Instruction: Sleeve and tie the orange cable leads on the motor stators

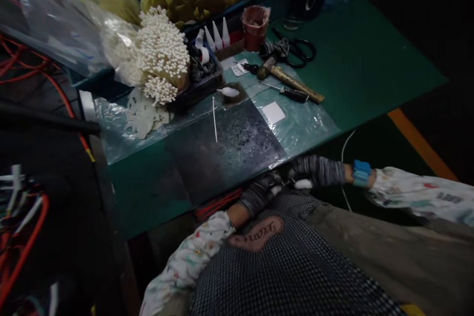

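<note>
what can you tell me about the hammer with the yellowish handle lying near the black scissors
The hammer with the yellowish handle lies flat on the green table mat. Its dark, worn-looking metal head sits beside the black scissors. The straight handle, wood or brass by its look, runs diagonally away to the right along the edge of the clear plastic sheet. A small dark-handled screwdriver lies alongside the handle, close or touching; I cannot tell which. Nothing holds it.

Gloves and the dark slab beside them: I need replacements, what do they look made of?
The gloves on left hand and right hand look like matte, grey-striped knit fabric. The dark slab seems metal or stone: flat, dull mottled sheen; dim light leaves it open.
</note>
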Motion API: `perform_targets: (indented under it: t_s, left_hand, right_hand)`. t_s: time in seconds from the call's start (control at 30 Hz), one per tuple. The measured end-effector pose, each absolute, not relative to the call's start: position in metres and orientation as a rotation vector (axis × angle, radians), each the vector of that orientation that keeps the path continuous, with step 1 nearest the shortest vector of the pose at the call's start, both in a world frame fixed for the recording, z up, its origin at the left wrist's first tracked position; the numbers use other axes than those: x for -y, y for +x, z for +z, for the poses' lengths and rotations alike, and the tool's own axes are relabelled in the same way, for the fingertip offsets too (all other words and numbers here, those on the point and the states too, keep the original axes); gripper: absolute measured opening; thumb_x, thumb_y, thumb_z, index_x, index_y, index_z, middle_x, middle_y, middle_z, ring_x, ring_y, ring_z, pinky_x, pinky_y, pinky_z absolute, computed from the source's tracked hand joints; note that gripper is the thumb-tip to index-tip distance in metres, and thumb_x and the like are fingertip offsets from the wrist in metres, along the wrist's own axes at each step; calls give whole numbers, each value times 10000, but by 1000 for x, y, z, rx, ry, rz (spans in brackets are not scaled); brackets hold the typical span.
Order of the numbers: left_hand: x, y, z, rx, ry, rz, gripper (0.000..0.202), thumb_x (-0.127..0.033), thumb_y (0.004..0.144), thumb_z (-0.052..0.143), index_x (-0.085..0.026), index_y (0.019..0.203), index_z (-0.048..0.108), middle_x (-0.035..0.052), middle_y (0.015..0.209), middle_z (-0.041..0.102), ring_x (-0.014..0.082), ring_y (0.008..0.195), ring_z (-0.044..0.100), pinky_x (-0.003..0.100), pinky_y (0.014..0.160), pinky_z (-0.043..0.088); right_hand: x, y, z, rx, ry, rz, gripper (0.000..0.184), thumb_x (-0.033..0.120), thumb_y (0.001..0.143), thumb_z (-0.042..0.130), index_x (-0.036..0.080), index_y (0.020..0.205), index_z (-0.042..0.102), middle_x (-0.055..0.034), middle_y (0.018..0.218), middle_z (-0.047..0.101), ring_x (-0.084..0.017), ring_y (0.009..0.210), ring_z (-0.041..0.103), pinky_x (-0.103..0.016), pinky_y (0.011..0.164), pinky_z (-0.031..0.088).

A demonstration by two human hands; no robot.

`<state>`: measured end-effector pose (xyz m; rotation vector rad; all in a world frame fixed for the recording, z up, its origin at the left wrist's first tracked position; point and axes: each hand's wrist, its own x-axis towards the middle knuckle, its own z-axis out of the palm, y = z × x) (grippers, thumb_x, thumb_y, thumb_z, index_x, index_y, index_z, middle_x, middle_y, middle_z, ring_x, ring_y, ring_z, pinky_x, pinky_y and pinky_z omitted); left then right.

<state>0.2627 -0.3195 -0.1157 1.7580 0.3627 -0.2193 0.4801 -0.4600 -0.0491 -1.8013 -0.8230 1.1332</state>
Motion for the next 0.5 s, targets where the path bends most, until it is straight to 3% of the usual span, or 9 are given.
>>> perform_targets:
  t_s: [0.07,0.13,0.2,0.33,0.43,0.5]
  left_hand:
    - [320,264,-103,-350,1678,-197,297,-363,1010,653,-199,1234,761,86,1270,798,290,1155,743,517,1166,552]
    - [315,259,-79,-349,1545,-155,359,-453,1025,650,-193,1245,760,86,1263,798,285,1156,740,478,1121,574]
    - [305,250,-49,-374,1285,-115,419,-509,1021,669,-184,1268,762,96,1236,797,280,1153,731,435,1073,583]
    - [272,235,4,-450,924,-149,359,-483,907,840,-144,1021,812,54,912,761,162,822,668,281,820,560]
    - [249,230,22,-497,962,-139,376,-484,864,872,-123,845,772,11,711,657,95,644,541,215,643,451]
    - [238,227,23,-485,1017,-99,425,-510,882,837,-119,759,725,9,651,620,95,617,529,220,628,443]
  right_hand:
    - [463,483,-33,951,-1642,1344,387,355,710,932,143,1025,859,-28,898,838,-151,792,791,-229,765,608]
    - [461,485,-22,992,-1470,1464,568,306,803,904,205,1346,770,-46,1032,841,-169,855,795,-255,773,638]
    - [454,484,-15,967,-1316,1508,621,300,876,870,257,1466,682,-49,1082,823,-179,905,783,-287,805,654]
    - [421,466,-4,868,-1084,1473,276,398,918,861,240,1133,792,-52,1097,779,-194,1036,749,-352,947,633]
    - [386,445,9,843,-925,1417,268,454,900,880,243,1031,779,-45,1082,757,-192,1060,725,-366,968,620]
    - [364,433,19,831,-937,1368,282,481,906,872,242,1009,763,-40,1038,766,-180,986,733,-350,914,631]
